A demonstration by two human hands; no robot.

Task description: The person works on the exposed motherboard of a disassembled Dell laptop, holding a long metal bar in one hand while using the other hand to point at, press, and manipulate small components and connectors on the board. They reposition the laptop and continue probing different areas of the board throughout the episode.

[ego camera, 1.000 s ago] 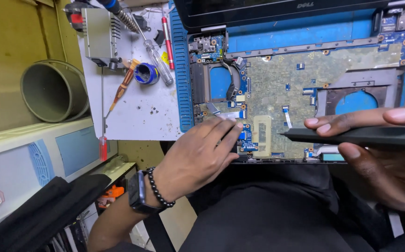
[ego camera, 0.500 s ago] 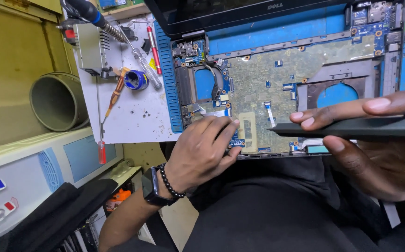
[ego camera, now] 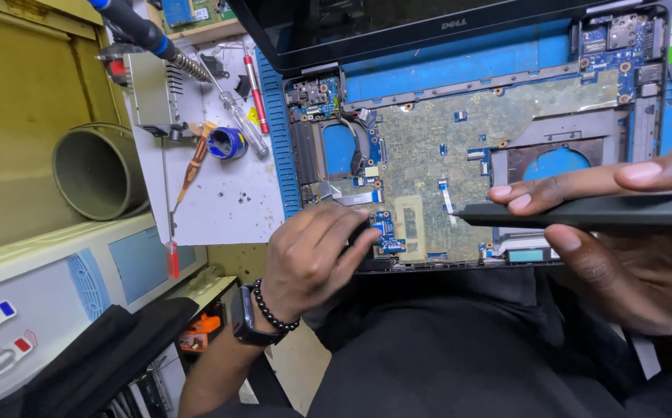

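A: Item one, the left hand [ego camera: 312,255]?

B: Curled, fingertips pressed on the near edge of the opened laptop base with its exposed green circuit board [ego camera: 459,147], just beside a small blue daughter board [ego camera: 386,231] at the base's 7 o'clock corner. Whether anything is pinched between the fingers, I cannot tell. A black smartwatch [ego camera: 244,319] and a black bead bracelet [ego camera: 272,310] sit on the wrist.

A: Item two, the right hand [ego camera: 622,248]?

B: Clamped on a flat dark grey plastic panel [ego camera: 583,210], fingers on top, thumb beneath. The panel is held level above the base's 4 o'clock corner, its tip pointing towards 9 o'clock.

A: Surroundings?

B: A blue ridged work mat [ego camera: 278,139] under the base. At 9 o'clock of the base, a scuffed white board [ego camera: 227,193] carrying a clear-handled screwdriver [ego camera: 235,116], a red-handled screwdriver [ego camera: 255,89] and a round blue tin [ego camera: 227,143]. A grey pipe opening [ego camera: 96,172] lies further out at 9 o'clock. The black laptop screen [ego camera: 398,23] stands at 12 o'clock.
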